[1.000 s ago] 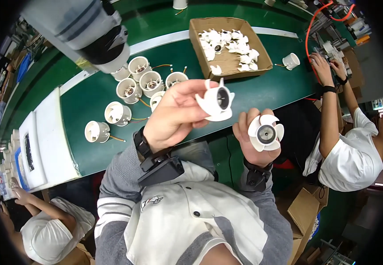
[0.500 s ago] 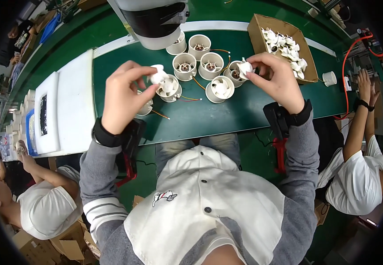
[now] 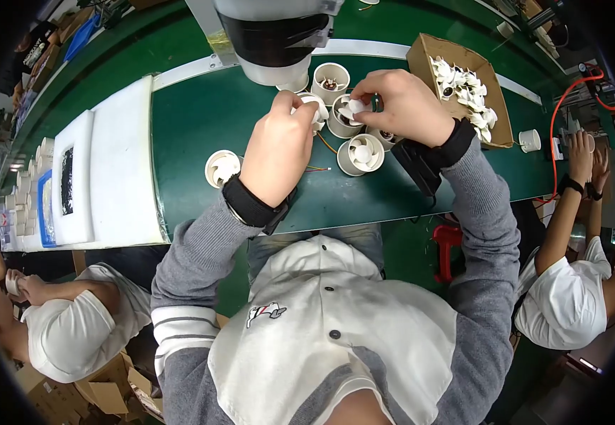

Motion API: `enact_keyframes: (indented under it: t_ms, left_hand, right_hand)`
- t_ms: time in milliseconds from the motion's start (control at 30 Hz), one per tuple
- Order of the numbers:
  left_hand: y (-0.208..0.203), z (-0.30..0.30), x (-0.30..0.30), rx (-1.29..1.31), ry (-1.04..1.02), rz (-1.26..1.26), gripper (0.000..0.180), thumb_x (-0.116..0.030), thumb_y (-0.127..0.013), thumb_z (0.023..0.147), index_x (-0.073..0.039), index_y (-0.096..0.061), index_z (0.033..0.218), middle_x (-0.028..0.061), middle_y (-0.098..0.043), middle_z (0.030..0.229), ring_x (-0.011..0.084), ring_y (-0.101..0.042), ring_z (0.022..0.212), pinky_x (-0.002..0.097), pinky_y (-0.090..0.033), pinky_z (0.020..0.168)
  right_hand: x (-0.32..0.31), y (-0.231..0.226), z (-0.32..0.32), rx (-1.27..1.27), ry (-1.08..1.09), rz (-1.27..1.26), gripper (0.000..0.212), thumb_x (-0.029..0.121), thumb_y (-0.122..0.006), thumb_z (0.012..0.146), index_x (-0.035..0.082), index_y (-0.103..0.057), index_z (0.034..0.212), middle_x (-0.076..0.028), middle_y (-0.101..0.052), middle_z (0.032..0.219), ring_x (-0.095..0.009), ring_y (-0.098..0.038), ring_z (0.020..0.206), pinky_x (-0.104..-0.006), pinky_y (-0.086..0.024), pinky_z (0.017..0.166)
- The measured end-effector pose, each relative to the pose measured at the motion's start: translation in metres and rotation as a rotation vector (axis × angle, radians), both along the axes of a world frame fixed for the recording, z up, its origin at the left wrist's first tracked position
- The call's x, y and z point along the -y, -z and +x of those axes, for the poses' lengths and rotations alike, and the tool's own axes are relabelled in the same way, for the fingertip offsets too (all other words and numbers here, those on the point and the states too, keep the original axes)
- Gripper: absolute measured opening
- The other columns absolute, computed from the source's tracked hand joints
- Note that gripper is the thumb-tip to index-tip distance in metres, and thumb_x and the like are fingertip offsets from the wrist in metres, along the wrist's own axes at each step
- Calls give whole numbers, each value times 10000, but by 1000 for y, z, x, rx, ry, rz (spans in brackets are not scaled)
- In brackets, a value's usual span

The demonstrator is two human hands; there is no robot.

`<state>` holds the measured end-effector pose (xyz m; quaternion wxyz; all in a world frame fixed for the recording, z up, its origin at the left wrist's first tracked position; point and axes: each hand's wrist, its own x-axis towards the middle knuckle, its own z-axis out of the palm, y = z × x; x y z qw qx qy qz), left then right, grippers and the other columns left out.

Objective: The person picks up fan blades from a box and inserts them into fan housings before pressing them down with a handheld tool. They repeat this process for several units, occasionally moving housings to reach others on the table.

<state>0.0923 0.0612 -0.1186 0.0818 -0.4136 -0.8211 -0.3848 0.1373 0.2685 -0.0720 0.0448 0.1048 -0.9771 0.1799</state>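
My left hand [image 3: 279,145] pinches a white fan impeller [image 3: 315,106] at the mouth of a round white housing. My right hand [image 3: 410,110] holds another white fan impeller [image 3: 354,108] between thumb and fingers, tilted over the neighbouring white housing [image 3: 343,129]. Behind them stands a housing [image 3: 331,79] with a copper-coloured motor showing inside. Impellers sit inside a nearer housing [image 3: 360,155] and one at the left [image 3: 222,168]. A further housing [image 3: 387,137] is partly covered by my right hand.
A cardboard box [image 3: 428,79] of loose impellers stands at the right, beside a lone housing [image 3: 529,140]. White foam [image 3: 127,163] lies at the left. A large black and white device [image 3: 272,42] overhangs the green bench [image 3: 187,120]. Co-workers sit on both sides.
My left hand has moved right and my right hand left, each carrying its impeller over the housings. The housing at the far left now shows fully.
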Motion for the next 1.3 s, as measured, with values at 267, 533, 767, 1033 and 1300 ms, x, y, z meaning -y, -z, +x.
enact_keyframes:
  t_ms: [267, 533, 767, 1033, 1300]
  left_hand:
    - [-7, -16, -2, 59, 8, -25, 213, 31, -617, 684, 31, -645, 895, 197, -588, 882, 350, -614, 740, 394, -521, 675]
    - [-4, -44, -5, 24, 150, -195, 229, 22, -624, 635, 21, -657, 861, 206, -599, 853, 358, -607, 787, 404, -511, 731]
    - [-6, -48, -9, 71, 188, -358, 163, -13, -624, 642, 10, -630, 803, 191, -609, 819, 349, -606, 806, 405, -492, 717]
    - [-9, -51, -2, 218, 156, -355, 137, -69, -652, 684, -15, -590, 793, 165, -617, 836, 344, -604, 797, 406, -480, 710]
    - [-8, -65, 14, 95, 282, -286, 235, -133, -699, 732, -34, -634, 936, 130, -601, 838, 308, -600, 793, 378, -486, 718]
  right_hand:
    - [3, 10, -10, 85, 12, 102, 257, 198, -713, 683, 37, -680, 881, -117, -644, 826, -286, -612, 767, -368, -484, 699]
    - [12, 5, -8, 121, 11, 190, 248, 213, -725, 677, 62, -701, 872, -99, -649, 824, -274, -607, 807, -370, -481, 731]
    - [9, 17, -11, 32, -51, 291, 219, 188, -737, 643, 68, -708, 824, -95, -638, 778, -273, -603, 811, -381, -487, 715]
    - [22, 11, -14, 131, -23, 429, 167, 139, -725, 621, 47, -684, 753, -127, -626, 777, -276, -609, 825, -385, -494, 688]
    - [-2, 10, -18, 219, -143, 229, 167, 88, -690, 678, -21, -650, 797, -164, -615, 808, -318, -607, 778, -401, -488, 704]
